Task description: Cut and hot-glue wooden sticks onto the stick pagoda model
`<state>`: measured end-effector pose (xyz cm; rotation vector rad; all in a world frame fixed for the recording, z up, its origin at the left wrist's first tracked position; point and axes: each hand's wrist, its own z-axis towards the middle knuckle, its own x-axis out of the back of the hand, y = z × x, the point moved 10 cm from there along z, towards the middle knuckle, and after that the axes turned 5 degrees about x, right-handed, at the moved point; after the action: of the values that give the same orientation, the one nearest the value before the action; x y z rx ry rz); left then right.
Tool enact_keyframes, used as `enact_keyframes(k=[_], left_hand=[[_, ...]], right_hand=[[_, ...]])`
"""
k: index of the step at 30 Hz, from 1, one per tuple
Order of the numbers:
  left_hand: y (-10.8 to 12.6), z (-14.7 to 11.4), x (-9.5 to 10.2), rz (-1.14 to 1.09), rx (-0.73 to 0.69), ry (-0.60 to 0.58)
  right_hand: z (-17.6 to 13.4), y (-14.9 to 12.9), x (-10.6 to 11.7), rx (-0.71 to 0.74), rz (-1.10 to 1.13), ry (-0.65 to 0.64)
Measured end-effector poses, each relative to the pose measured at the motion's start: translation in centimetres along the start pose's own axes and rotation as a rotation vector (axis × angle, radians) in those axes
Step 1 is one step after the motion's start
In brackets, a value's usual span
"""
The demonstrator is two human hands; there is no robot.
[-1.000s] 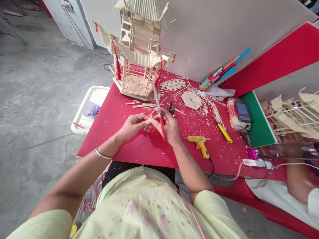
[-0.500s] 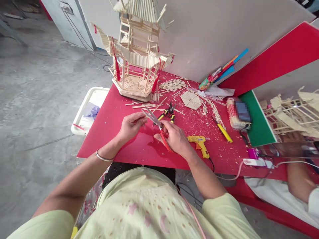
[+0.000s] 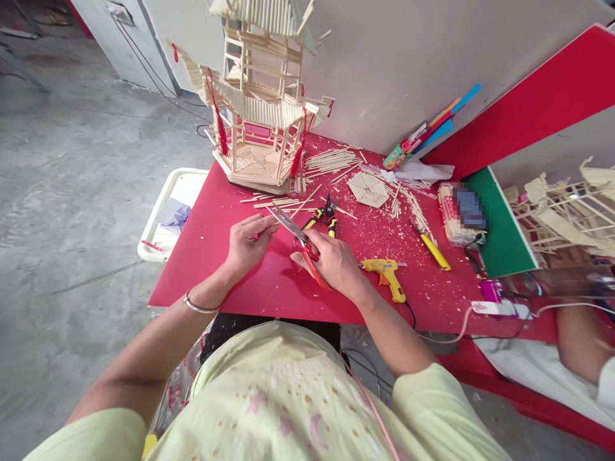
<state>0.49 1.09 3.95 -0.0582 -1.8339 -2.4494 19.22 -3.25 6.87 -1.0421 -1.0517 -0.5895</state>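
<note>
My right hand (image 3: 334, 259) is wrapped round the red handles of a pair of scissors (image 3: 289, 223), whose metal blades point up and left toward my other hand. My left hand (image 3: 250, 242) is closed in a pinch close to the blade tips; whatever lies between its fingertips is too small to name. Just beyond the scissors, cutters with black and yellow handles (image 3: 330, 216) rest on the red table (image 3: 202, 269). Thin wooden sticks (image 3: 281, 202) lie loose behind my left hand.
A stick-built pagoda model (image 3: 259, 115) with red tassels stands at the back left. A hexagonal stick panel (image 3: 368, 189), a yellow glue gun (image 3: 388, 276), a yellow-handled knife (image 3: 435, 251) and a power strip (image 3: 500, 310) lie rightward. Another person's arm (image 3: 579, 339) is at far right.
The view has shifted slightly. The scissors' blades look closer together than before, their tips still near my left fingers. Both hands keep their grips.
</note>
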Motion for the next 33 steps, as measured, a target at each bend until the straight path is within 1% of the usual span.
enact_keyframes(k=[3,6,8,10,12,15,17,18,20,21,22,23,24,25,26,27,28,30,31,33], left_hand=[[-0.3,-0.1,0.0,0.003,0.003,0.007],[-1.2,0.0,0.0,-0.035,0.041,0.015],[-2.3,0.1,0.0,-0.103,0.107,0.032],[-3.3,0.2,0.0,-0.187,0.194,0.045],[-4.1,0.3,-0.2,-0.255,0.278,0.043],[-4.8,0.4,-0.8,-0.351,0.389,-0.008],[-5.0,0.3,-1.6,-0.433,0.464,-0.076],[-5.1,0.2,-2.1,-0.473,0.504,-0.114],[-5.5,-0.1,-2.8,-0.521,0.581,-0.181],[-5.7,-0.2,-3.0,-0.526,0.608,-0.204],[-5.8,-0.3,-3.1,-0.523,0.623,-0.219],[-6.0,-0.4,-3.2,-0.514,0.626,-0.229],[-6.1,-0.4,-3.2,-0.502,0.62,-0.235],[-6.1,-0.3,-3.2,-0.489,0.608,-0.241],[-6.1,-0.3,-3.3,-0.477,0.595,-0.246],[-6.0,-0.3,-3.5,-0.465,0.583,-0.249],[-6.0,-0.3,-3.6,-0.455,0.573,-0.246],[-5.8,-0.3,-3.9,-0.454,0.572,-0.226],[-5.8,-0.5,-4.1,-0.47,0.587,-0.224],[-5.7,-0.8,-4.8,-0.528,0.642,-0.258]], right_hand=[[0.1,0.2,-0.2,-0.008,0.004,0.039],[0.3,0.7,-0.4,-0.016,0.0,0.074],[0.5,1.3,0.2,-0.004,-0.009,0.103],[0.6,3.0,1.5,-0.01,-0.048,0.133],[0.4,6.3,3.3,-0.081,-0.134,0.148],[-1.2,14.5,5.9,-0.333,-0.308,0.107],[-2.8,19.8,7.1,-0.481,-0.375,0.067],[-3.5,22.1,7.4,-0.54,-0.375,0.048],[-4.6,25.4,7.5,-0.623,-0.331,0.022],[-5.0,26.1,7.6,-0.647,-0.316,0.034],[-5.1,26.2,7.8,-0.655,-0.311,0.073],[-5.1,25.5,8.1,-0.643,-0.304,0.139],[-5.0,24.3,8.4,-0.617,-0.275,0.227],[-4.8,22.4,8.6,-0.574,-0.228,0.329],[-4.6,20.4,8.4,-0.52,-0.107,0.419],[-4.4,18.5,7.7,-0.495,0.061,0.489],[-3.9,16.4,6.8,-0.464,0.203,0.523],[-2.3,11.4,4.8,-0.341,0.344,0.519],[-1.2,8.9,3.5,-0.263,0.384,0.466],[0.6,4.4,1.4,-0.11,0.381,0.368]])
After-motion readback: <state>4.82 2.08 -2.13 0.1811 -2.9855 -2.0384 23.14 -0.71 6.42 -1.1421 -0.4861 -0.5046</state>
